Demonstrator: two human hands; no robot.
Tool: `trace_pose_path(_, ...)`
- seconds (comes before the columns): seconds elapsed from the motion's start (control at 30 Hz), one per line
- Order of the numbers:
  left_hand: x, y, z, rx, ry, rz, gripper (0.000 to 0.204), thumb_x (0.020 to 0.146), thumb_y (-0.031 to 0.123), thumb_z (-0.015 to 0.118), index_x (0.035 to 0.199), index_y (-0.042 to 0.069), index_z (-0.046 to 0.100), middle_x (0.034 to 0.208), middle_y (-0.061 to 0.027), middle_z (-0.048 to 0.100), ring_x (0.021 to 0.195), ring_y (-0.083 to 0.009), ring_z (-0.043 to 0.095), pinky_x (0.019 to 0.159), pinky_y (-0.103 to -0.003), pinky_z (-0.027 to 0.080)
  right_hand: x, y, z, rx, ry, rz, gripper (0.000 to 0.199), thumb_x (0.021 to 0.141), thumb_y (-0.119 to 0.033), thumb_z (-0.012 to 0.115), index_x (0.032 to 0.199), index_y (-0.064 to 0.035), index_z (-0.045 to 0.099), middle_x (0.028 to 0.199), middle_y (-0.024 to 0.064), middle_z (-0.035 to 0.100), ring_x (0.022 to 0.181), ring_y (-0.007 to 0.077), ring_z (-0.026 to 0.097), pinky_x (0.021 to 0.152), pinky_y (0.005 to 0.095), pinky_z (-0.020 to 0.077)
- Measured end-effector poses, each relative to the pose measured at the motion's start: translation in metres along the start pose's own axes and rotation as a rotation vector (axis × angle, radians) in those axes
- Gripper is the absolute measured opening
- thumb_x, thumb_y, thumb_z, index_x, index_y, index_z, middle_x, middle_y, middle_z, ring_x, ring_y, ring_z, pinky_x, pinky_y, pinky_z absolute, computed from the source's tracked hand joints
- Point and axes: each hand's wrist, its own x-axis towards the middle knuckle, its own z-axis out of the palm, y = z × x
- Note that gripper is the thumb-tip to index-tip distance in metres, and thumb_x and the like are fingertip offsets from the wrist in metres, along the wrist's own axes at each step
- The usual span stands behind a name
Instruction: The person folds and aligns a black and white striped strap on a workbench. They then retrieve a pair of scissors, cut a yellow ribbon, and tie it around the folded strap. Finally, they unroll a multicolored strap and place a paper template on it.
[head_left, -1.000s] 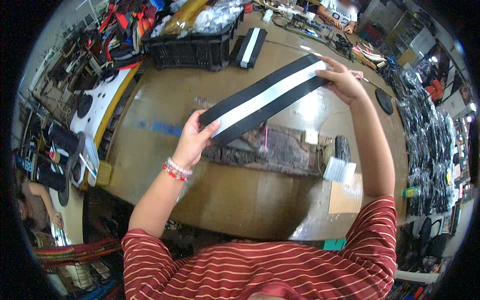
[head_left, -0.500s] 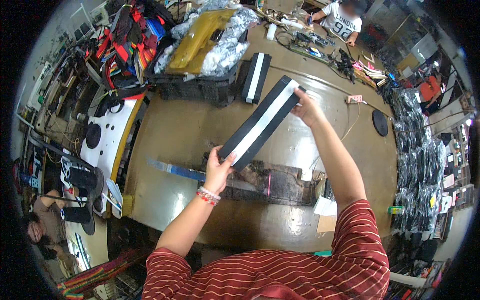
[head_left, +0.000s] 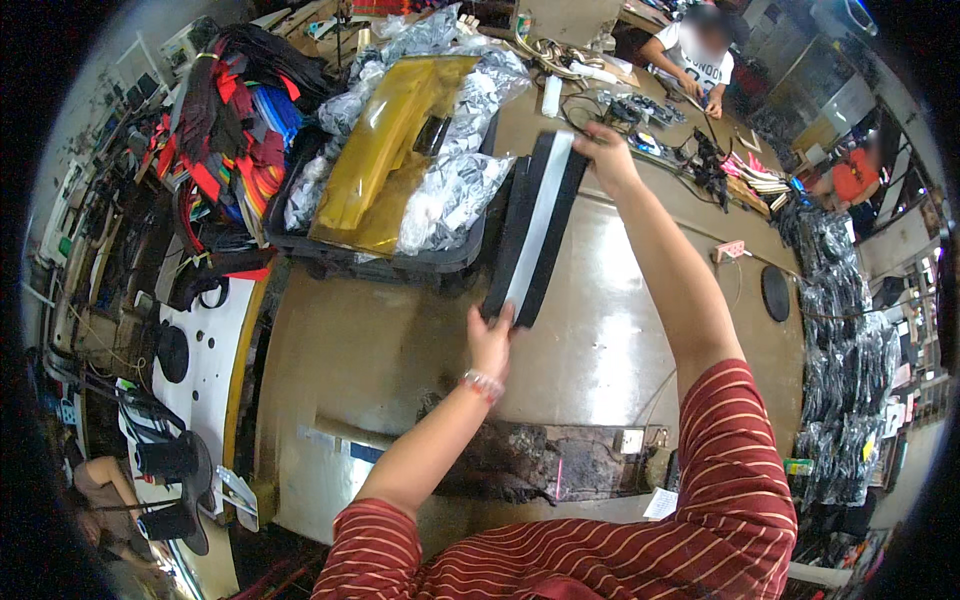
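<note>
I hold a long black strip with a white band down its middle (head_left: 535, 228) stretched over the brown table (head_left: 620, 340). My left hand (head_left: 490, 342) grips its near end and my right hand (head_left: 608, 160) grips its far end. The strip runs away from me, lying just over a similar black strip next to the black crate (head_left: 370, 262). That crate holds a yellow plastic-wrapped bundle (head_left: 395, 165) and silvery bags.
A pile of coloured straps (head_left: 235, 130) lies at the far left. A white board (head_left: 205, 360) stands left of the table. Another person (head_left: 690, 55) sits at the far end among cables. Black bundles (head_left: 845, 350) hang at the right. A worn dark patch (head_left: 540, 465) marks the near edge.
Both hands carried the strip away from me and to the left, turning it from a slant across the table to nearly lengthwise beside the crate.
</note>
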Motion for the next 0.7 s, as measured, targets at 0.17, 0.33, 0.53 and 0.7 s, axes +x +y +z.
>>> trace_pose_path(0.17,0.082,-0.032,0.04,-0.101,0.229,0.002,0.046,0.084,0.012,0.066,0.12,0.008,0.038,0.108,-0.0087,0.054,0.085,-0.0208,0.058,0.073,-0.04,0.052,0.016,0.036,0.019,-0.572,0.172,-0.055,0.077,0.072,-0.028,0.075,0.133,-0.0026,0.035,0.124,0.0217,0.052,0.112,0.0295,0.053,0.093,0.0381,0.0427)
trace_pose_path(0.33,0.09,-0.026,0.046,0.122,0.351,-0.089,0.059,0.081,0.015,0.069,0.127,0.005,0.034,0.107,-0.014,0.051,0.088,-0.0248,0.057,0.068,-0.037,0.055,-0.144,0.079,-0.013,-0.634,-0.186,-0.216,0.038,0.079,-0.019,0.066,0.113,-0.0028,0.058,0.108,0.0164,0.061,0.103,0.0278,0.059,0.089,0.0354,0.0461)
trace_pose_path(0.53,-0.008,0.021,0.016,-0.15,0.141,-0.165,0.055,0.085,0.01,0.061,0.133,0.006,0.033,0.125,-0.0135,0.043,0.115,-0.0231,0.044,0.095,-0.043,0.043,-0.406,0.014,-0.08,-0.709,0.046,-0.292,0.004,0.08,0.003,0.059,0.083,-0.0008,0.06,0.078,0.0117,0.06,0.072,0.023,0.059,0.066,0.0326,0.0468)
trace_pose_path(0.7,-0.178,0.034,-0.118,0.34,0.059,0.546,0.03,0.089,0.005,0.053,0.118,0.004,0.045,0.126,-0.0127,0.041,0.105,-0.021,0.052,0.09,-0.034,0.047,-0.565,0.029,-0.124,-0.633,-0.501,-0.186,0.013,0.072,0.002,0.06,0.084,-0.0044,0.062,0.082,0.0133,0.063,0.073,0.0283,0.06,0.066,0.0357,0.0478)
